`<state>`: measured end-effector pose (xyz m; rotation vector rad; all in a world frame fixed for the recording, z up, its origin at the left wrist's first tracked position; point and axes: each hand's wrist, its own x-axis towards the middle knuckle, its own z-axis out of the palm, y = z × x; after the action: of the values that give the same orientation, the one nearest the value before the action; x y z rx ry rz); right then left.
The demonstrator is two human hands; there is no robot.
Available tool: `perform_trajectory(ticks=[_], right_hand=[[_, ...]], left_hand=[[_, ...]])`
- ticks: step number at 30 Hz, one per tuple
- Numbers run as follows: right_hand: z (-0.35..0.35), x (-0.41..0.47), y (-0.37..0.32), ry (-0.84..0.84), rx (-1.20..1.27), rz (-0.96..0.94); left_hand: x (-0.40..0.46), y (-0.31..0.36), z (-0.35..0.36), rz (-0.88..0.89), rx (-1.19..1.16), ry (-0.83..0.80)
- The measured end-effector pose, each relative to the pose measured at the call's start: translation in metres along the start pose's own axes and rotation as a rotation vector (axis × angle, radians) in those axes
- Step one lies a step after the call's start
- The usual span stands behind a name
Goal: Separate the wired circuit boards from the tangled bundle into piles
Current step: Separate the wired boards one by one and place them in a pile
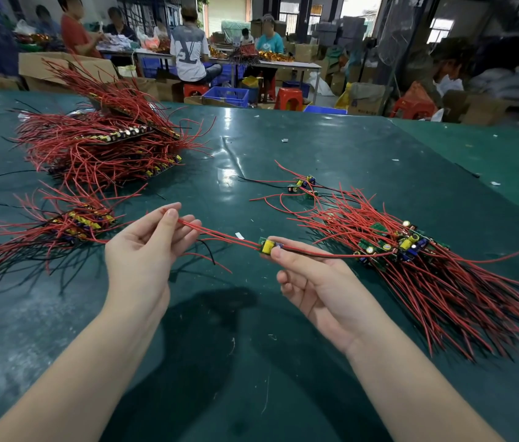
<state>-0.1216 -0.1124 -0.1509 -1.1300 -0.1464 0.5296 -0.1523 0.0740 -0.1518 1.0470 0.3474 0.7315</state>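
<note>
While the right hand [312, 282] pinches one board [270, 245] and the left hand [146, 247] pinches its red wires [216, 234], it's mid-separation; next, lay it on the lower-left pile [76, 223].

Work surface: dark green tabletop [331, 148] with glossy reflections. Behind it, people sit at a long table [286, 63]. Red stools [288, 98], blue crates [226, 96] and cardboard boxes [365, 98] occupy the floor. Daylight enters through windows [441, 30] at rear right.
</note>
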Motion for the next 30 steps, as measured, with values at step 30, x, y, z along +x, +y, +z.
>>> perform_trajectory(ticks=[30], right_hand=[[-0.011,0.0,-0.019,0.158,0.013,-0.177]], left_hand=[[0.006,0.009,0.001,-0.302,-0.241,-0.067]])
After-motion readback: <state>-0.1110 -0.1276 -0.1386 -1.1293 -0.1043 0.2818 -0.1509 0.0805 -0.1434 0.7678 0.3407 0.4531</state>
